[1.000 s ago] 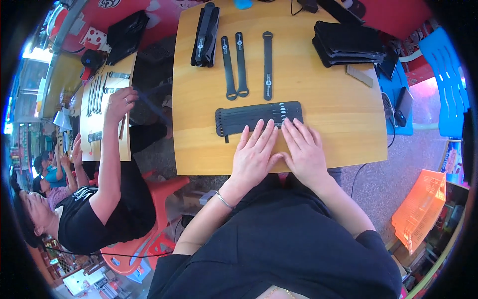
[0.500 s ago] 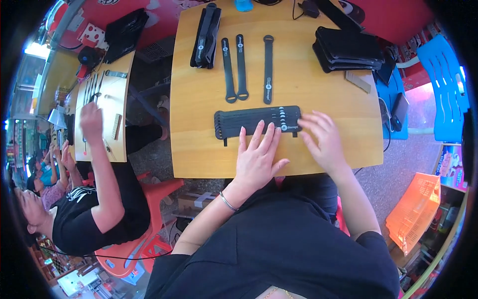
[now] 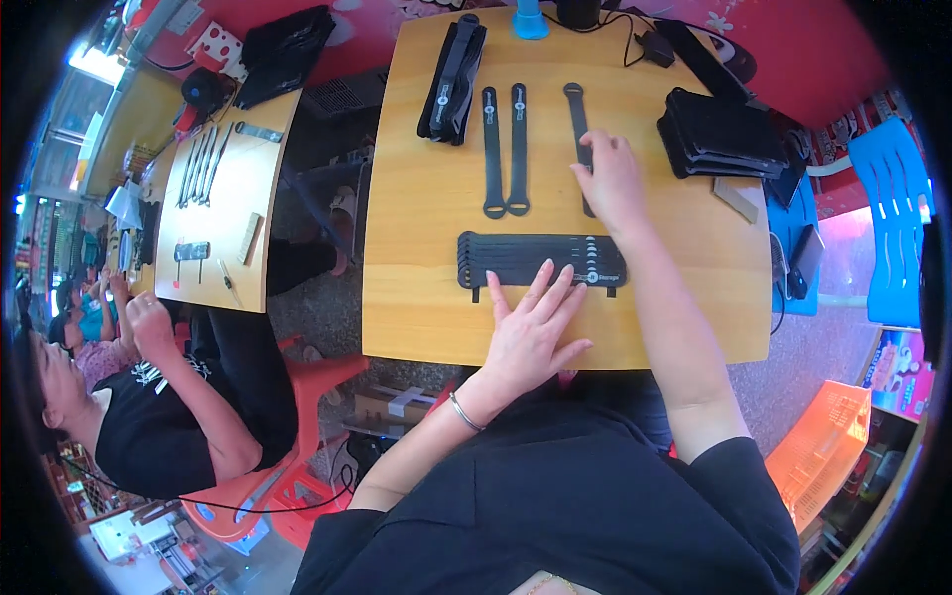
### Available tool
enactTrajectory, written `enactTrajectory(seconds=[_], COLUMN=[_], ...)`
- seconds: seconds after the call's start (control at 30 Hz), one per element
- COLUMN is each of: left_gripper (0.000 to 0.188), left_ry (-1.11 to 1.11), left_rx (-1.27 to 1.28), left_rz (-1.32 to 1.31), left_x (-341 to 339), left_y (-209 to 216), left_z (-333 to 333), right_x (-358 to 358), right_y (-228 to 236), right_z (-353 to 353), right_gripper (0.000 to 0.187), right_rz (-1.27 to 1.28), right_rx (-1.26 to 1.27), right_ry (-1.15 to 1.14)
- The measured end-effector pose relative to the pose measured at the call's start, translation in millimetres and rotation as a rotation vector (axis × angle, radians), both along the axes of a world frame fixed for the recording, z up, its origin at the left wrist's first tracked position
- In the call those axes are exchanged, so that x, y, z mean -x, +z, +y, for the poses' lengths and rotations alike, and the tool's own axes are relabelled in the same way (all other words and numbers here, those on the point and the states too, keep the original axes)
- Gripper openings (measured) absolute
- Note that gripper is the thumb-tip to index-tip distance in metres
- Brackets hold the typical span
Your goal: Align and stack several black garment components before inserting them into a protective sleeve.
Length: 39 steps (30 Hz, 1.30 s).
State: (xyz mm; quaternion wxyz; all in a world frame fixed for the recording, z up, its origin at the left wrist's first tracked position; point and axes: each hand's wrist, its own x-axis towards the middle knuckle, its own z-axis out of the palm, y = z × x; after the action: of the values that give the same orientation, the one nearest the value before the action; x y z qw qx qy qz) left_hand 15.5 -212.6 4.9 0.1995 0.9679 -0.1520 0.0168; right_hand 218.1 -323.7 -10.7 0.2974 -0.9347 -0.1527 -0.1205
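My left hand [image 3: 536, 332] lies spread, its fingertips resting on a row of overlapping black straps [image 3: 526, 253]. These straps have slotted loop ends at the left and white print near the right end. Two short dark tabs stick out below them. Beyond, my right hand [image 3: 613, 183] has its thumb and bent fingers on a single black strap [image 3: 578, 117], partly covering it. That strap still lies along the table. To its left, two more black straps [image 3: 490, 149] lie side by side, loop ends toward me.
On the wooden table [image 3: 426, 317] stand a bundle of black straps [image 3: 452, 84], a stack of black pouches [image 3: 719, 134] and a blue object [image 3: 530, 20]. An orange crate [image 3: 818, 451] is at right. At left, a co-worker [image 3: 188, 397] sits by another table [image 3: 223, 228] holding straps.
My right hand has moved from the overlapping straps up to the single strap, whose near end has swung slightly right. My left hand stays on the row. The view has shifted; the co-worker's hand has drawn back.
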Motion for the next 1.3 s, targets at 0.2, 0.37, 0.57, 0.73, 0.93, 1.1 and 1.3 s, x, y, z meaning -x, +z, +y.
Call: enactTrajectory(seconds=[0.2,0.37,0.57,0.73,0.93,1.1,1.3], left_gripper=[0.068,0.071,0.079,0.038,0.009,0.017,0.018], left_ry=[0.006,-0.036,0.351,0.353,0.474,0.415,0.46], left_rx=[0.04,0.136,1.157,1.195,1.221,0.992,0.874], left_rz=[0.025,-0.013,-0.057,0.054,0.3,0.313,0.317], left_x=[0,1,14,29,35,31,27], left_y=[7,13,17,11,8,20,19], left_z=[4,6,41,63,67,70,81], right_x=[-16,-8,100,149,158,151,144], right_y=[17,31,74,73,47,23,20], right_z=[-3,-23,-39,-54,-75,-89,-92], right_gripper=[0.036,0.024,0.011,0.012,0.01,0.011,0.017], right_rz=[0.316,0.295,0.157,0.373,0.679,0.683,0.6], right_rx=[0.068,-0.12,0.005,-0.007,-0.346,-0.568,-0.548], right_ry=[-0.038,0.033,0.462,0.651,0.323,0.196,0.184])
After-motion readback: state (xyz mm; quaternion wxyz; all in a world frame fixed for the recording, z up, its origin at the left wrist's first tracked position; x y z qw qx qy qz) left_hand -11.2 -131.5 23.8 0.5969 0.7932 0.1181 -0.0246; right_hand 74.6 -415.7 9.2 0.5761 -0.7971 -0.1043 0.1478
